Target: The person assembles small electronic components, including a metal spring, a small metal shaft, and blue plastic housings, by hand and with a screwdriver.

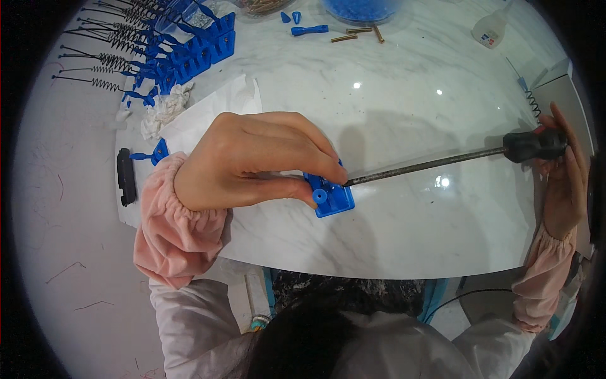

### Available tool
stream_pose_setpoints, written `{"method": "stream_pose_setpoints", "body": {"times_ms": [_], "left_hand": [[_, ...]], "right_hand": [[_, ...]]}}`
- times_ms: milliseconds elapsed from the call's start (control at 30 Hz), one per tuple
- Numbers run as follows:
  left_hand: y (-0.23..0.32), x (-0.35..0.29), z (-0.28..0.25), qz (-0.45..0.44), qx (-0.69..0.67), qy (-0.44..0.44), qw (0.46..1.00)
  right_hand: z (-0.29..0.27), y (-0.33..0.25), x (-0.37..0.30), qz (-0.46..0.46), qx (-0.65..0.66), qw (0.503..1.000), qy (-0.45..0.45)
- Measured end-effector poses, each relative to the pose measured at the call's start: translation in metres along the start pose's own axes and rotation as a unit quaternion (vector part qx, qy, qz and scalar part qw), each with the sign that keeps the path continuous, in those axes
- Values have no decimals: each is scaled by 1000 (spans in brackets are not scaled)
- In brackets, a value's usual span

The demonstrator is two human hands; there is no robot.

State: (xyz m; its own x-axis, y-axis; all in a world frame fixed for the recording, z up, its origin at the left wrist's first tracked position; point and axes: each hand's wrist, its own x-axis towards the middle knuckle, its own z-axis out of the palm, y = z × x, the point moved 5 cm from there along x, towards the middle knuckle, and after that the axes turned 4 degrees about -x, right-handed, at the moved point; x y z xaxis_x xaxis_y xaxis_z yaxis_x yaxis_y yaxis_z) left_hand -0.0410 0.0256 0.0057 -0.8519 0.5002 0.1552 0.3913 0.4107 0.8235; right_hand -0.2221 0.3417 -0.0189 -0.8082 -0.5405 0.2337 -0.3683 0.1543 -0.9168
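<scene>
A small blue plastic part (338, 203) with a rectangular base and a round knob is pinched between the thumb and fingers of my left hand (249, 155), over the middle of the table. My right hand (564, 189), far to the right, is closed round the black handle of a long screwdriver (429, 166). The screwdriver's shaft runs left, and its tip meets the right side of the blue part beside my left fingertips. My left fingers cover some of the part, so exactly where the tip seats is hidden.
Blue clips with black springs (196, 57) crowd the back left. A crumpled tissue (165, 112), white paper (230, 101) and a black bar (126, 177) lie left. Brass screws (344, 38) and a blue stick (309, 30) lie behind; a white bottle (490, 30) stands back right.
</scene>
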Motion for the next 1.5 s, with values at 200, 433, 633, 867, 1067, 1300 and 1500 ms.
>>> {"method": "stream_pose_setpoints", "body": {"times_ms": [200, 433, 633, 867, 1067, 1300, 1500], "left_hand": [[2, 3, -1, 16, 9, -4, 1000], [1, 2, 0, 10, 6, -8, 1000], [2, 3, -1, 16, 8, -10, 1000], [2, 2, 1, 12, 10, -8, 1000], [2, 2, -1, 20, 2, -8, 1000], [2, 3, 0, 21, 4, -4, 1000], [3, 3, 0, 6, 9, -5, 1000]], "right_hand": [[-16, 7, -1, 32, -39, 998, -35], [6, 3, -4, 101, 56, 993, 25], [1, -5, -5, 53, 90, 994, -17], [-4, 4, -3, 26, 40, 999, 21], [-11, 4, -4, 57, 21, 997, 36], [-10, 9, -3, 82, 2, 996, 42], [-19, 21, -5, 124, 13, 987, 99]]}}
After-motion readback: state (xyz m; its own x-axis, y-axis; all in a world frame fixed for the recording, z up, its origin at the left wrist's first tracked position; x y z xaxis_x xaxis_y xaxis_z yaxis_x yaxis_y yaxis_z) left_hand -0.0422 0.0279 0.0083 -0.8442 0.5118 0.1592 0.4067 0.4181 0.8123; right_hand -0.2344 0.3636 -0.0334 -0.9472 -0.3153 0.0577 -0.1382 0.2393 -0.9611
